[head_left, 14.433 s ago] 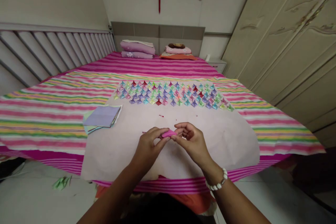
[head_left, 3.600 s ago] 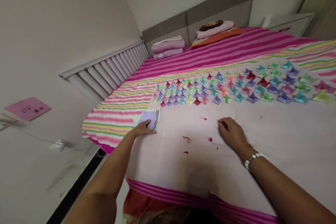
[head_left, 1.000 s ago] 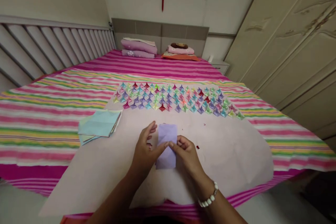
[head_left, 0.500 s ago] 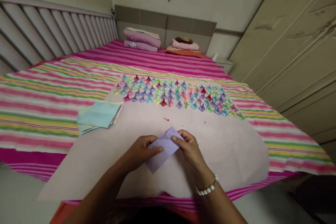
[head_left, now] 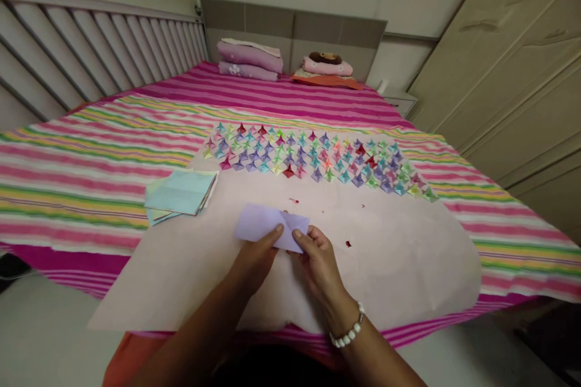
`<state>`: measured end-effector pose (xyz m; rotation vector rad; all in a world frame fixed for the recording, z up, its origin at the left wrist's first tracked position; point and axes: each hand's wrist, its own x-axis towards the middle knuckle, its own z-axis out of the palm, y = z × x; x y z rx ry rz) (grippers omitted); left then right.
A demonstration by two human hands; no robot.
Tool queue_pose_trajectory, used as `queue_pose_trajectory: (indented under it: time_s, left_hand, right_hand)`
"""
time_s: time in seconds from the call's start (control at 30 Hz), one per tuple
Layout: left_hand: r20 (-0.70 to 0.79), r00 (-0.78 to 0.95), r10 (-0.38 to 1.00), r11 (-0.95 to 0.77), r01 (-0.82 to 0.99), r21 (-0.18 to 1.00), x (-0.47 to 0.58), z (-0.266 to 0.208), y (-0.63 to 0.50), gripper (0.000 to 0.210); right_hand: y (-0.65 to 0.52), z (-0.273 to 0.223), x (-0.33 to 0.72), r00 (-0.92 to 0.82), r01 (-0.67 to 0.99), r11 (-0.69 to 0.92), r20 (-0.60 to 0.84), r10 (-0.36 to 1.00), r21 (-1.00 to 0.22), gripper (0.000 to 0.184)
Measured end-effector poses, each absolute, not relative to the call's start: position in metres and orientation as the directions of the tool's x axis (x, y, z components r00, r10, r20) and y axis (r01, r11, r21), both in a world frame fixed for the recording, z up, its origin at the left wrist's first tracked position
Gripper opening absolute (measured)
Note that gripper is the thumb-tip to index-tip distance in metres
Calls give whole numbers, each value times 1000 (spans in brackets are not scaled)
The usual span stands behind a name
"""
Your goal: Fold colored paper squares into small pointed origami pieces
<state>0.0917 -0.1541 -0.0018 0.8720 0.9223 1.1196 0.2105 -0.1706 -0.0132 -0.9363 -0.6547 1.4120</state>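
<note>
The lavender paper (head_left: 259, 224), a flat oblong (creased toward its right end), is held crosswise over a pale sheet (head_left: 390, 272).

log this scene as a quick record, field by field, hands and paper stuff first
left hand: grip on near edge of purple paper, thumb on top
right hand: grip near that paper's right end; white-beaded bracelet at wrist
paper stack: light blue on top, overlapping left edge of pale sheet
folded paper shapes: many colours, in rows on the sheet's far part
red scraps: scattered on the sheet
</note>
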Motion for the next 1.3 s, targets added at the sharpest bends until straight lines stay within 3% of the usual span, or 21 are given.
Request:
queue_pose_trajectory:
  time_s: [0.13,0.2,0.27,0.33,0.43,0.63,0.93,1.13,1.3]
  left_hand:
    - [-227,153,962,273,-465,842,83,5,-147,45]
    - [-284,167,944,329,-466,821,76,9,-144,42]
    - [-323,185,928,372,-421,827,71,12,-143,36]
    - [-330,203,922,385,-377,842,69,13,-143,31]
    - [-319,247,915,389,-331,860,70,11,-145,33]
    - [-229,363,903,378,-420,825,73,11,-150,33]
    - [-153,447,881,406,-552,728,68,14,-157,27]
    - [-151,420,895,394,-584,710,75,9,-159,26]
    - [-109,415,903,331,-514,792,79,6,-161,28]
  right_hand:
    - [-177,-17,220,66,-288,43,25,998,-957,20]
    - [-179,-17,230,77,-106,205,197,977,-973,43]
    - [-180,-16,239,25,100,343,347,938,-934,60]
    - [-180,-13,245,-75,238,452,448,891,-859,57]
    - [-181,-10,246,-179,317,526,495,850,-789,47]
    - [-180,-13,243,-171,327,557,532,829,-763,31]
    - [-180,-11,246,-150,286,568,550,822,-772,22]
    - [-178,-9,238,13,101,401,404,915,-911,2]
    - [-177,-8,228,134,-30,256,250,959,-966,13]
